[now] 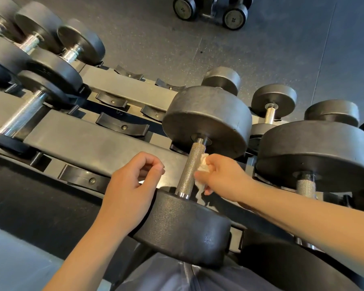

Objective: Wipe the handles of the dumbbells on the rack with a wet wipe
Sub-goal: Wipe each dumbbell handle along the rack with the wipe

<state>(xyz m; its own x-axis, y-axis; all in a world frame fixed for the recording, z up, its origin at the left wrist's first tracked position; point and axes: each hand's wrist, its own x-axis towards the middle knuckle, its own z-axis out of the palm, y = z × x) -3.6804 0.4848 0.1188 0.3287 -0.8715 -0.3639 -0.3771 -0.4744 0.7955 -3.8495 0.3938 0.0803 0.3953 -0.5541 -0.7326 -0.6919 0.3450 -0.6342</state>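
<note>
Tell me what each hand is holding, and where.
The right hand pinches a bunched wet wipe against the handle. The left hand holds nothing.

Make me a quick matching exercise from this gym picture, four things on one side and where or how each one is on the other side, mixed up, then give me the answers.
Things:
1. wet wipe
2. left hand
3. knurled handle
4. pair of dumbbells marked 20

Places or states:
A. on the floor, away from the rack
B. pinched in the right hand, against the handle
C. holding nothing, fingers loosely curled, over the rack
D. metal, between two black weight heads

Pairs: 1-B, 2-C, 3-D, 4-A
</note>
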